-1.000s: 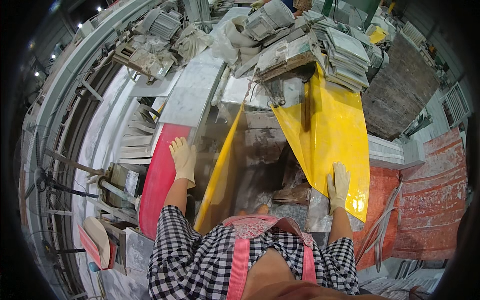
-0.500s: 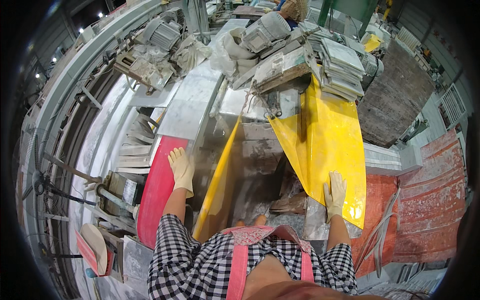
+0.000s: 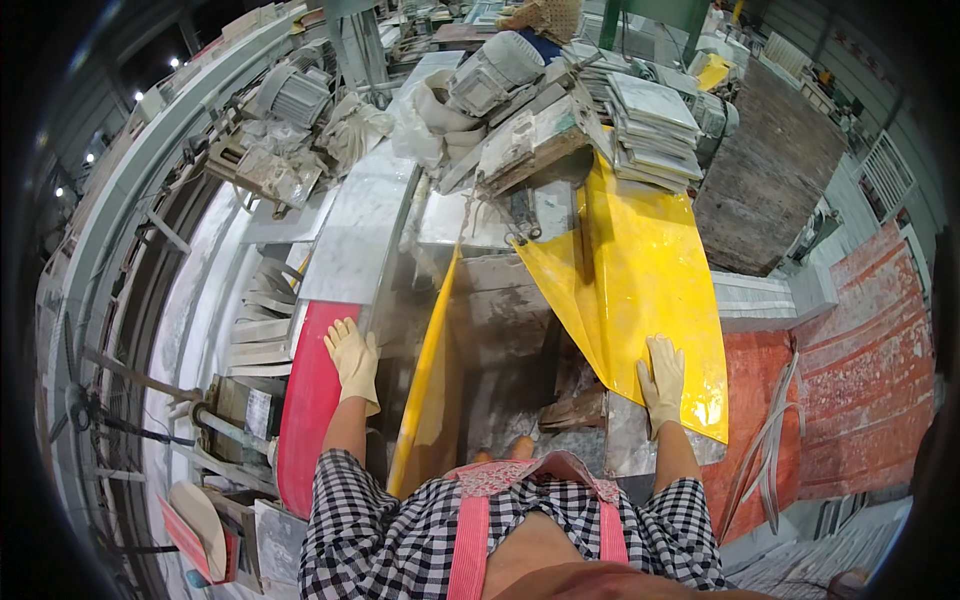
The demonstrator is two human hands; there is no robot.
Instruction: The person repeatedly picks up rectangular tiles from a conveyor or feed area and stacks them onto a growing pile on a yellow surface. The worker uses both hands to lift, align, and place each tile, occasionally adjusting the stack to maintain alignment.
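My left hand [image 3: 354,362], in a pale rubber glove, lies with its fingers spread on the right edge of a red strip [image 3: 312,410]. The strip reaches up to a white-grey marble slab [image 3: 358,230]. On the other side, my gloved right hand [image 3: 662,382] rests open near the lower left edge of a shiny yellow sheet [image 3: 662,265]. That sheet drapes over a surface below a stack of stone tiles [image 3: 652,125]. Neither hand holds anything. Between my arms hangs a second, narrow yellow sheet [image 3: 425,370], seen nearly edge-on.
Dusty electric motors [image 3: 497,72] sit on the machine ahead. A brown board [image 3: 768,170] leans at the right, behind an orange-red sheet [image 3: 752,430]. Grey straps [image 3: 768,460] lie on that sheet. Metal rails [image 3: 110,190] curve along the left. A person's hat [image 3: 545,15] shows far ahead.
The view has turned slightly, so the scene ahead sits further left. Both hands remain open, at about the same places on the red strip and the yellow sheet.
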